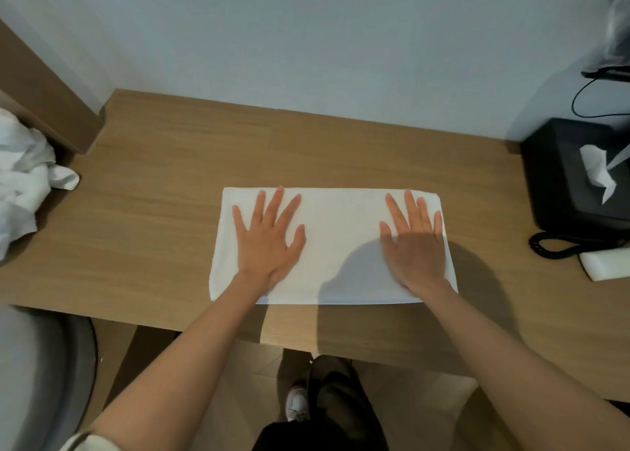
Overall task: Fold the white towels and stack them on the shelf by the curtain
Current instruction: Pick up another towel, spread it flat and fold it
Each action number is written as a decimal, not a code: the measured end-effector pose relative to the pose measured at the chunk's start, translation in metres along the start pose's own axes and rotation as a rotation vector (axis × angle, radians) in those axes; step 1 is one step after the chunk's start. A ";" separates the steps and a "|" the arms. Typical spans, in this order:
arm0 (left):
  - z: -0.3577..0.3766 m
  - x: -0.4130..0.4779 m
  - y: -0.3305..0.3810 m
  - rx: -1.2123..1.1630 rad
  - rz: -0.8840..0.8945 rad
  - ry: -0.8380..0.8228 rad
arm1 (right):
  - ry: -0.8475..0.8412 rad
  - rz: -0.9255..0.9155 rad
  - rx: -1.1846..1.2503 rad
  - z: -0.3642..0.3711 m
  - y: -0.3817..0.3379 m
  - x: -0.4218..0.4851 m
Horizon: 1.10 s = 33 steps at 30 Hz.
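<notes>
A white towel (335,242), folded into a flat rectangle, lies on the wooden desk (163,184) near its front edge. My left hand (267,237) presses flat on the towel's left half with fingers spread. On the right half my right hand (414,239) lies flat too, its fingers straight. A heap of unfolded white towels (20,177) sits at the desk's left end. No shelf or curtain is in view.
A black tissue box (576,177) with a white tissue sticking out stands at the desk's right end, with a black coiled cord (559,246) and a white handset (606,263) in front of it. A wall runs behind the desk. A grey round seat (41,375) is at lower left.
</notes>
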<state>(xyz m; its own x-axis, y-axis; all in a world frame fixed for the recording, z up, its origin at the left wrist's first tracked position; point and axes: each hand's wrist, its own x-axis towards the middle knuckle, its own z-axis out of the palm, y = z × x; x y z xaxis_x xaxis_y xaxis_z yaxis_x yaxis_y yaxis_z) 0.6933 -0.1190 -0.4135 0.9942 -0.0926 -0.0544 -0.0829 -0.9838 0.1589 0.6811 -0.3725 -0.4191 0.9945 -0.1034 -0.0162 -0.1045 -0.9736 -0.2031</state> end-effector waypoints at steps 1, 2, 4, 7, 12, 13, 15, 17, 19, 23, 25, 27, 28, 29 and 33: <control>-0.001 -0.001 -0.005 -0.019 -0.029 0.011 | 0.015 -0.002 -0.017 -0.001 0.001 -0.001; -0.002 -0.004 -0.010 -0.040 -0.059 0.021 | 0.028 0.002 -0.030 -0.001 -0.001 -0.002; -0.004 -0.009 -0.018 -0.076 -0.101 0.032 | 0.038 0.016 -0.044 -0.002 -0.004 -0.003; -0.007 -0.012 -0.019 -0.091 -0.140 0.006 | -0.028 0.097 -0.012 -0.004 -0.010 -0.006; -0.003 -0.019 0.028 -0.089 -0.054 0.013 | -0.039 -0.052 -0.006 0.007 -0.074 -0.020; 0.000 -0.026 0.036 -0.094 -0.006 0.017 | -0.056 -0.078 -0.006 0.011 -0.081 -0.026; 0.004 -0.034 0.039 -0.099 0.006 0.021 | -0.065 -0.100 0.001 0.015 -0.078 -0.033; 0.006 -0.036 0.026 -0.090 -0.024 0.023 | -0.049 -0.120 0.010 0.012 -0.058 -0.035; 0.004 -0.038 0.008 -0.088 -0.080 0.028 | -0.057 -0.104 -0.013 0.008 -0.031 -0.034; -0.001 -0.048 -0.023 -0.048 -0.161 0.019 | -0.043 -0.045 -0.030 -0.002 0.000 -0.033; -0.007 -0.057 -0.033 -0.078 -0.193 0.012 | -0.031 -0.042 -0.054 -0.005 0.002 -0.037; -0.014 -0.064 -0.041 -0.121 -0.189 -0.010 | -0.042 -0.012 -0.076 -0.008 0.002 -0.038; -0.017 -0.067 -0.045 -0.132 -0.172 -0.032 | -0.066 0.002 -0.096 -0.009 0.003 -0.038; -0.021 -0.069 -0.048 -0.142 -0.152 -0.061 | -0.099 0.015 -0.114 -0.010 0.005 -0.038; -0.041 -0.068 -0.047 -0.292 -0.162 -0.146 | -0.210 0.052 0.019 -0.025 0.009 -0.031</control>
<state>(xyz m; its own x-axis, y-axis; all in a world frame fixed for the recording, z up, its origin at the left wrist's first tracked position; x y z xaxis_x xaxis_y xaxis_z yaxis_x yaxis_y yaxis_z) 0.6325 -0.0605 -0.3770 0.9709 0.0193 -0.2388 0.1188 -0.9044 0.4099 0.6488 -0.3835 -0.3957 0.9672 -0.1064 -0.2305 -0.1573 -0.9638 -0.2151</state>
